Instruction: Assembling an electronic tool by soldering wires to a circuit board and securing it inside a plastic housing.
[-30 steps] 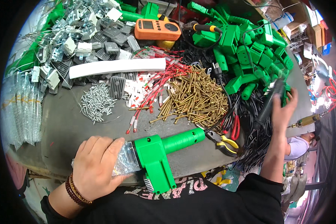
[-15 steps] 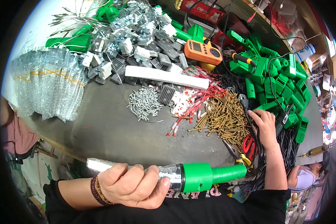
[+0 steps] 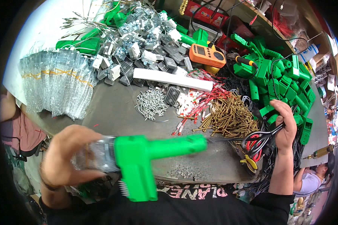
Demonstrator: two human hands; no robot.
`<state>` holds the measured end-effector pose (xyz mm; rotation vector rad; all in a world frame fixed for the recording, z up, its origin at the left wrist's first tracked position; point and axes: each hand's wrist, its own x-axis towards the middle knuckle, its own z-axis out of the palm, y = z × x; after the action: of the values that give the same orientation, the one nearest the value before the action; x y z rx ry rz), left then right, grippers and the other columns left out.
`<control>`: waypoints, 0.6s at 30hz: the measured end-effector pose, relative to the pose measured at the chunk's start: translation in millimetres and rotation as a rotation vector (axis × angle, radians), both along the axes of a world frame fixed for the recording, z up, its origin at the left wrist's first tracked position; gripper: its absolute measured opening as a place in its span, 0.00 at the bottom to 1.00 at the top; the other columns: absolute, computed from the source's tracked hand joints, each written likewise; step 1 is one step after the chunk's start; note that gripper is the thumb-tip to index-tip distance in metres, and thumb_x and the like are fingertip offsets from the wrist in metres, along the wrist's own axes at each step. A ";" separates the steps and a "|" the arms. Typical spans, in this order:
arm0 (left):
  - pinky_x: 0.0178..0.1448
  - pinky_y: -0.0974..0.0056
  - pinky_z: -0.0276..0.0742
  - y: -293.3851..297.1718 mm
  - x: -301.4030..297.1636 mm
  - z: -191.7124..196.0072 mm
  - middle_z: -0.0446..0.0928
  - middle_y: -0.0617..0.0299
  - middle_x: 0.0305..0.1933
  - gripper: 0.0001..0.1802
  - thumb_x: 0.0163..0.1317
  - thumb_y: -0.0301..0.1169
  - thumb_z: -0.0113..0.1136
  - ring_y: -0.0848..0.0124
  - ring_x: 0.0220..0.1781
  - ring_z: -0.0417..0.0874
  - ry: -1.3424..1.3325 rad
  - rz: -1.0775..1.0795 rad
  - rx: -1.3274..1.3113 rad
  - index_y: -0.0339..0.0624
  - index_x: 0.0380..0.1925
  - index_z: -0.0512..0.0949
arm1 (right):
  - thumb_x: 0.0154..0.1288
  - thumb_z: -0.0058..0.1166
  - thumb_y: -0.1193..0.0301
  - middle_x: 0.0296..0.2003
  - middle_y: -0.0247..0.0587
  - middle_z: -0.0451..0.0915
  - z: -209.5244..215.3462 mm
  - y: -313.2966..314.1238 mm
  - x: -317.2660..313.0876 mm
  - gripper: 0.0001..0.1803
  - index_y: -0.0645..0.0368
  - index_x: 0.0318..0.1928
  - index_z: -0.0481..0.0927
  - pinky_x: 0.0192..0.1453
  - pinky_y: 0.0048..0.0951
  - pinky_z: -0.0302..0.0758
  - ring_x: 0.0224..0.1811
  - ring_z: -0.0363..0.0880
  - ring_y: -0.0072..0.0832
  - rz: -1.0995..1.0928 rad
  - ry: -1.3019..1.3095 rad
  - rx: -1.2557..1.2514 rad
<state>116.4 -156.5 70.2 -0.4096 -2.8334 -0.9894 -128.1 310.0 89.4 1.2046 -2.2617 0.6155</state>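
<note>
My left hand (image 3: pixel 65 159) is wrapped round the clear-plastic-covered end of a green-handled electric tool (image 3: pixel 136 161). The tool hangs over the near edge of the table, its body pointing down and its round handle stretching right. From the handle's end a black cord (image 3: pixel 225 140) runs across to my right hand (image 3: pixel 285 129), whose fingers are curled at the coiled cord. Just left of that hand lie red- and yellow-handled pliers (image 3: pixel 248 163), partly hidden by the loops.
Brass-coloured screws (image 3: pixel 231 116), silver screws (image 3: pixel 151 103) and red wires (image 3: pixel 199 103) lie mid-table. Behind them sit a white strip (image 3: pixel 172 78) and an orange meter (image 3: pixel 206 55). Green housings (image 3: pixel 278 75) heap at right, clear plastic sleeves (image 3: pixel 58 84) at left. A person (image 3: pixel 311 180) is at far right.
My left hand has swung the tool left and turned it, so its body points down. My right hand has risen to the right with the cord, which now stretches across the table.
</note>
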 end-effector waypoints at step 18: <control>0.65 0.43 0.67 -99.9 217.0 -106.8 0.79 0.56 0.46 0.32 0.72 0.59 0.45 0.57 0.41 0.78 0.072 0.053 1.476 0.38 0.48 0.77 | 0.65 0.66 0.63 0.42 0.46 0.83 29.2 -157.0 128.6 0.33 0.52 0.66 0.65 0.47 0.46 0.82 0.38 0.83 0.44 1.314 -1.647 -0.305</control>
<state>333.4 -256.3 -36.5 -0.1420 -1.3403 -2.4517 0.5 153.0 118.5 2.3362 -1.4903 3.1632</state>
